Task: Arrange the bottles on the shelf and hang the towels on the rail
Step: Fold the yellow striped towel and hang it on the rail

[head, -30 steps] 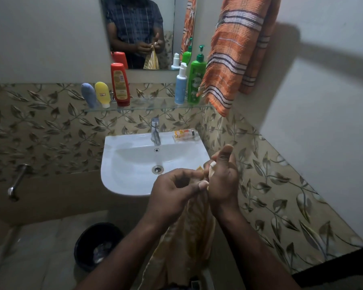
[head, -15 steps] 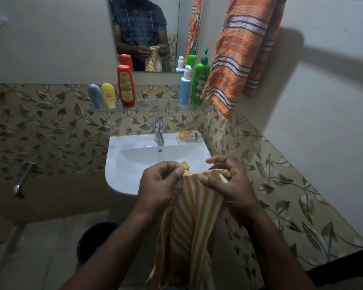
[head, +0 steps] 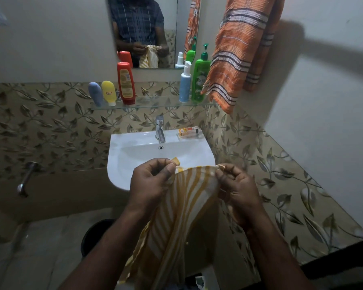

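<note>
Our left hand (head: 151,183) and right hand (head: 237,185) pinch the striped towel (head: 184,197) near the sink (head: 134,143); farther, bottles (head: 125,82) line the shelf (head: 155,103); right, the orange towel (head: 237,49) is cut off above.

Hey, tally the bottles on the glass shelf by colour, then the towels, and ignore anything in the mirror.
Blue bottles: 2, blue tube and blue pump bottle
Yellow bottles: 1, yellow tube
Red bottles: 1, red bottle
Green bottles: 1, green pump bottle
Towels: 2, orange towel and yellow striped towel
Total: 7
</note>
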